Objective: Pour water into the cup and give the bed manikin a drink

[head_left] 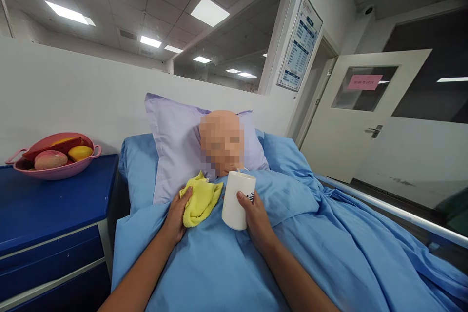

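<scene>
A bald figure, which looks like a manikin (221,124), lies with its head against a lilac pillow (173,151) and a blue quilt (296,204) drawn up to its neck. My left hand (177,217) grips a yellow cloth (202,200) just below the head, to its left. In my right hand (258,219) is a white cup (234,200), tilted a little, its rim close under the chin. What looks like a thin straw sticks up at the rim. The inside of the cup is hidden from me.
At the left stands a blue bedside cabinet (58,204) with a pink basket (54,171) of fruit on it. A metal bed rail (395,209) runs along the right side. Beyond it a white door (351,141) stands ajar. A white partition wall (73,87) rises behind the bed.
</scene>
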Motion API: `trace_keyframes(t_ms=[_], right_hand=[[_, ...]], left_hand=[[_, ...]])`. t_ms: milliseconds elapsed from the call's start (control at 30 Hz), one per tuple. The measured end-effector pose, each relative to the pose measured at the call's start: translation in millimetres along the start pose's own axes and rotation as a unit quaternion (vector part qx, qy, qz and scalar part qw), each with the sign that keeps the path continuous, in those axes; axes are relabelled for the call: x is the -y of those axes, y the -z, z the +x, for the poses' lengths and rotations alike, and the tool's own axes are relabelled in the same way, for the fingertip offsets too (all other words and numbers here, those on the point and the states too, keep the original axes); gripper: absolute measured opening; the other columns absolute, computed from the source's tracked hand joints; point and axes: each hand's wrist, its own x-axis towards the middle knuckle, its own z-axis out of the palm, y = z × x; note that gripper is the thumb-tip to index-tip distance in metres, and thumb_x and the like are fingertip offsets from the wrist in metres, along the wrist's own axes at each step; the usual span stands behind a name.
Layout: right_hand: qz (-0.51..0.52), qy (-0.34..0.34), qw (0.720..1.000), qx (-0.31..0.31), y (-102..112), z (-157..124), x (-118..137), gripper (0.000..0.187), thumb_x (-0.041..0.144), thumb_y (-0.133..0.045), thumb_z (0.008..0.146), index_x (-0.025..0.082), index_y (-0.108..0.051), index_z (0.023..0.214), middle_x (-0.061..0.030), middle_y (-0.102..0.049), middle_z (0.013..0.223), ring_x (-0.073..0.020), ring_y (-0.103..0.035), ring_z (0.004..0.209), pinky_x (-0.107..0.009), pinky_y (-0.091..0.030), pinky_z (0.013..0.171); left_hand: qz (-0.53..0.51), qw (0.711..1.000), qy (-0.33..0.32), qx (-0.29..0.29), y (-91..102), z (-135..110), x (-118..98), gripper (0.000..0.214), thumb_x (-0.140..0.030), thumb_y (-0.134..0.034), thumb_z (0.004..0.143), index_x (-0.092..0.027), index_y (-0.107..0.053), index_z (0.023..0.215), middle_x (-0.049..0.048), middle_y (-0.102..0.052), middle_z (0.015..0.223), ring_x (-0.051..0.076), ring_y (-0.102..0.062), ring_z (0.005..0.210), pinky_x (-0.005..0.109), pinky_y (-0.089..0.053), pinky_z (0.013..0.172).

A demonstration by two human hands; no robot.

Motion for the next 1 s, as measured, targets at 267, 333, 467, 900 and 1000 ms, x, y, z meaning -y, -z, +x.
trace_keyframes(t_ms=[267,333,467,900,1000], right_hand=[[-0.018,0.004,1.000,0.006,-2.6,-2.3,4.5,0.062,0.056,-0.078,0.068,0.025,-0.059,0.118,-0.0031,-0.070,0.094,-0.0209,-0.066,0.079,-0.033,-0.056,0.072],[-0.021,0.006,1.000,0.005,-2.9,-2.9,5.1,0.063,0.056,-0.078,0.068,0.025,-0.059,0.119,-0.0039,-0.070,0.095,-0.0219,-0.067,0.080,-0.035,-0.056,0.073],[-0.023,0.010,1.000,0.002,-4.2,-4.5,6.6,0.062,0.055,-0.078,0.068,0.024,-0.060,0.118,-0.0047,-0.071,0.094,-0.0233,-0.067,0.079,-0.036,-0.057,0.072],[-0.035,0.020,0.999,0.013,-3.5,-4.3,5.8,0.062,0.055,-0.078,0.069,0.022,-0.060,0.118,-0.0056,-0.070,0.096,-0.0241,-0.066,0.082,-0.036,-0.056,0.072],[-0.037,0.021,0.999,0.014,-4.4,-5.4,6.4,0.061,0.053,-0.078,0.069,0.022,-0.060,0.119,-0.0056,-0.070,0.096,-0.0240,-0.067,0.082,-0.035,-0.056,0.071]], left_hand=[[0.002,1.000,-0.004,0.004,-0.4,-0.3,-0.5,0.055,-0.043,-0.071,0.081,-0.018,-0.058,0.127,0.0133,-0.068,0.120,0.028,-0.065,0.108,0.038,-0.054,0.093],[0.001,1.000,-0.003,0.007,-1.0,-0.6,-0.8,0.055,-0.044,-0.071,0.081,-0.018,-0.058,0.127,0.0132,-0.068,0.119,0.028,-0.065,0.108,0.039,-0.054,0.093],[0.002,1.000,-0.003,0.007,-1.6,-0.4,-0.5,0.056,-0.045,-0.072,0.080,-0.017,-0.058,0.127,0.0130,-0.070,0.116,0.028,-0.067,0.105,0.039,-0.054,0.093],[0.005,1.000,-0.003,0.017,-1.4,-1.6,-0.7,0.055,-0.045,-0.068,0.083,-0.017,-0.056,0.129,0.0143,-0.067,0.120,0.028,-0.066,0.107,0.040,-0.053,0.094],[0.004,1.000,-0.004,0.016,-0.5,-0.6,0.2,0.055,-0.045,-0.068,0.083,-0.017,-0.056,0.129,0.0148,-0.067,0.121,0.028,-0.065,0.107,0.041,-0.053,0.094]])
